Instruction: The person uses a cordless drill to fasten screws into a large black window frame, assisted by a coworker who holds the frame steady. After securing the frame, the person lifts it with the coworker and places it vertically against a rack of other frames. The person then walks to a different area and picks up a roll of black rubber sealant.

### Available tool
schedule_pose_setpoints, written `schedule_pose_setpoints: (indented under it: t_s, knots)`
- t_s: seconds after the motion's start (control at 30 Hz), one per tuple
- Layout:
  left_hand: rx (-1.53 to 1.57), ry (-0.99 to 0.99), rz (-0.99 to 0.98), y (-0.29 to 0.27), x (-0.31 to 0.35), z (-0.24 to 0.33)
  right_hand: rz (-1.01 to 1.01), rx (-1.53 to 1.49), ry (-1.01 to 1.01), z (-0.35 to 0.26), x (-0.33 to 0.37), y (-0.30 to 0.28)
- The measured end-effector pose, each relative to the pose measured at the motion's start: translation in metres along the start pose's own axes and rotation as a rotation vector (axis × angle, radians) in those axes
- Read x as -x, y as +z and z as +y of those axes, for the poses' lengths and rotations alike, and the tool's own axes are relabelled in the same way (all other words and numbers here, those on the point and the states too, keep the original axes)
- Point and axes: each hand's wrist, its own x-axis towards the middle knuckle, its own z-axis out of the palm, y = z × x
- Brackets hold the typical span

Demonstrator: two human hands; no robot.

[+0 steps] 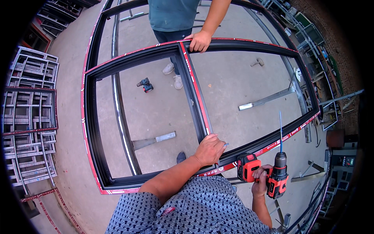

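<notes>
My right hand [261,181] is wrapped round the grip of a red and black cordless drill [277,180]. Its long thin blue bit [280,130] points away from me, above the near rail. My left hand [210,150] is closed, at the near end of the red-taped middle bar [194,84] of a dark window frame [90,124]. A tiny bluish thing [226,144] shows at its fingertips, too small to name. The frame lies across metal supports, its near rail against my body. Opposite me, another person's hand [200,41] rests on the far rail beside the middle bar.
Through the openings, a second drill [145,85] and a mallet [257,62] show on the floor. Metal support bars [269,98] run beneath the frame. Stacked frames [33,113] stand at left; a bench with metal pieces [311,33] is at right. The other person [171,17] stands opposite.
</notes>
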Motion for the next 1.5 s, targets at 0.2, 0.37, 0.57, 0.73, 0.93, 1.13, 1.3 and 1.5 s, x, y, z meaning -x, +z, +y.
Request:
schedule_pose_setpoints:
  t_s: [0.2,0.37,0.57,0.73,0.93,1.13,1.3,1.5]
  knots:
    - [0.003,0.007,0.004,-0.0019,-0.0005,-0.0005,0.003,-0.017,0.015,0.0003,0.0011,0.0001]
    - [0.006,0.004,0.017,-0.0003,0.0005,-0.0002,0.003,-0.024,0.015,0.0015,0.0014,-0.0018]
    - [0.014,0.015,0.031,0.0001,0.0004,-0.0013,0.009,-0.010,0.000,0.0005,0.0004,-0.0001]
    - [0.024,0.015,0.031,-0.0019,-0.0008,-0.0005,0.011,0.000,-0.003,0.0017,0.0006,-0.0012]
    - [0.024,0.023,0.030,-0.0021,-0.0006,-0.0004,0.017,-0.012,-0.003,-0.0002,0.0012,0.0003]
    - [0.030,0.019,0.037,0.0011,0.0011,-0.0026,0.019,-0.033,-0.002,0.0035,0.0014,-0.0012]
    - [0.024,0.019,0.034,-0.0005,-0.0002,-0.0014,0.016,-0.027,-0.005,0.0030,0.0010,-0.0012]
    - [0.009,0.024,0.035,0.0004,0.0005,-0.0020,0.006,-0.032,-0.007,-0.0003,0.0000,0.0018]
